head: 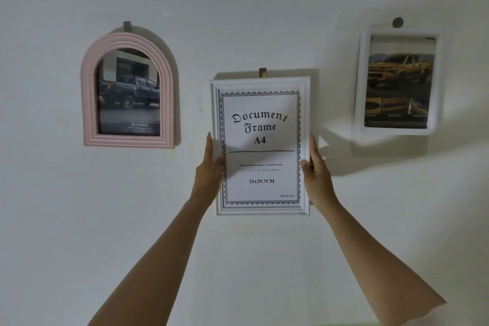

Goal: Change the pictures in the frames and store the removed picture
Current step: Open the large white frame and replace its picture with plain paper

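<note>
White moulding, held from both sides: two bare forearms reach up from below, and each grip takes one long edge of the document frame (264, 211) about halfway up. The left grip (209, 169) pinches the left edge, thumb on the front and fingers straight up along the side; the right grip (316, 174) pinches the right edge the same way. A hold on both sides like this keeps a tall, flat frame level and stops it swinging, which makes sense with its top edge sitting just under the small brown hook (262, 73). Whether the frame hangs on that hook or is already free of it, I cannot tell; it sits a touch crooked against the wall (264, 8), near the wall's middle. Inside it is only the printed stock sheet (260, 127), reading "Document Frame A4", so I'd judge this is the frame due for a real picture, and it will need to come down before the back can be opened. Further off to the left, well apart, a pink arched frame (88, 103) hangs from a grey hook (127, 26) and holds a dark pickup photo (129, 92) with a Toyota mark at its foot. Off to the right, higher up, a white rounded frame (361, 82) hangs under a round grey peg (397, 22) and holds a yellow pickup print (399, 71), slightly blurred.
</note>
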Tool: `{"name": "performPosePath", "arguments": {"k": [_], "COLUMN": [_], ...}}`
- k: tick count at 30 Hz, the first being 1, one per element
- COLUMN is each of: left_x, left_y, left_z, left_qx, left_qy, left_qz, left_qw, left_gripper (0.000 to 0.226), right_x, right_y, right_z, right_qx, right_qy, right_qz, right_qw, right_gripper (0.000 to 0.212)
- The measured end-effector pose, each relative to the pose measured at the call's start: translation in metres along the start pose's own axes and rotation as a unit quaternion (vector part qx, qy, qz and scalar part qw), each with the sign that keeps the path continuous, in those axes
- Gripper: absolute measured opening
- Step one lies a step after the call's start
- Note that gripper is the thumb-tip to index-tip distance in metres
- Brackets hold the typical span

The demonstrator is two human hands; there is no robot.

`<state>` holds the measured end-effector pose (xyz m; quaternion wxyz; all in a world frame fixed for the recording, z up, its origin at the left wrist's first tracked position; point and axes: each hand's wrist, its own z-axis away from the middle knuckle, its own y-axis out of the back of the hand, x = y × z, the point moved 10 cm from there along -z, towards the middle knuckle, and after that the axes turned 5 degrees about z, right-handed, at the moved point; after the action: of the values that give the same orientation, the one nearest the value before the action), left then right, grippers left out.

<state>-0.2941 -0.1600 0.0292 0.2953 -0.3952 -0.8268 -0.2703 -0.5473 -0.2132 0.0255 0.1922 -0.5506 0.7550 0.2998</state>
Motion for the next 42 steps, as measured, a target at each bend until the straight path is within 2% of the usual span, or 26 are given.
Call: {"name": "performPosePath", "arguments": {"k": [3, 7, 13, 18, 26, 29, 34, 42], "left_x": [-0.007, -0.001, -0.002, 0.004, -0.012, -0.015, -0.008, -0.006], "left_y": [0.005, 0.001, -0.004, -0.003, -0.001, 0.002, 0.006, 0.007], "left_z": [-0.001, -0.001, -0.002, 0.0, 0.002, 0.005, 0.008, 0.009], "left_qx": [0.016, -0.001, -0.01, -0.013, -0.017, -0.011, 0.009, 0.02], "left_qy": [0.003, -0.002, -0.005, -0.026, -0.029, -0.023, -0.032, -0.038], "left_qz": [0.008, 0.029, 0.031, -0.017, 0.012, 0.019, 0.022, 0.01], "left_qw": [1.0, 1.0, 0.999, 0.999, 0.999, 0.999, 0.999, 0.999], "left_gripper": [0.059, 0.058, 0.058, 0.059, 0.064, 0.064, 0.063, 0.059], "right_x": [-0.003, 0.006, 0.008, 0.013, 0.023, 0.015, 0.014, 0.015], "right_y": [-0.005, -0.004, 0.001, 0.003, 0.003, 0.006, 0.012, 0.013], "right_z": [-0.001, -0.001, -0.001, 0.0, 0.001, 0.005, 0.006, 0.005], "right_qx": [-0.004, 0.001, 0.005, 0.008, 0.024, 0.037, 0.07, 0.077], "right_qy": [0.001, -0.006, -0.002, -0.01, -0.019, -0.041, -0.03, -0.027], "right_qz": [-0.012, -0.022, -0.013, 0.0, 0.02, 0.012, 0.021, 0.03], "right_qw": [1.0, 1.0, 1.0, 1.0, 0.999, 0.998, 0.997, 0.996], "right_gripper": [0.053, 0.053, 0.053, 0.054, 0.06, 0.055, 0.052, 0.049]}}
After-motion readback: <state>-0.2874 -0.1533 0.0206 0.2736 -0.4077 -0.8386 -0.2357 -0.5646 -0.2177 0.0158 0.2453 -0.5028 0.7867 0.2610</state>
